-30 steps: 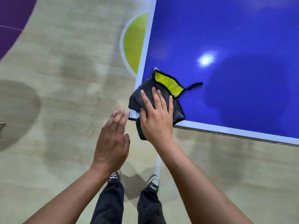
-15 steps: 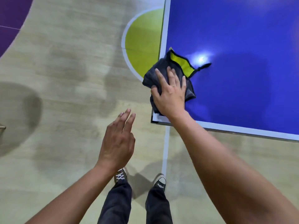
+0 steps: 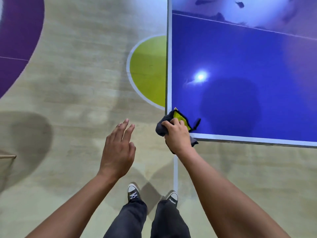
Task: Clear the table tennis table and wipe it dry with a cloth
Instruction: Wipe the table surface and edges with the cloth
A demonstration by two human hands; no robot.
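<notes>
The right hand (image 3: pixel 177 134) grips a bunched grey-and-yellow cloth (image 3: pixel 162 128) on the near corner of the glossy blue desk (image 3: pixel 240 54), which stretches ahead of it. The left hand (image 3: pixel 118 152) hovers open over the pale wood floor (image 3: pixel 77 86), with a green painted circle (image 3: pixel 148 69) ahead of it.

Left hand (image 3: pixel 118 152) open, fingers loosely spread; right hand (image 3: pixel 177 136) forward, fingers curled in a grip.

Bare forearms, dark trousers (image 3: pixel 130 220), grey white-toed sneakers (image 3: pixel 133 192).
</notes>
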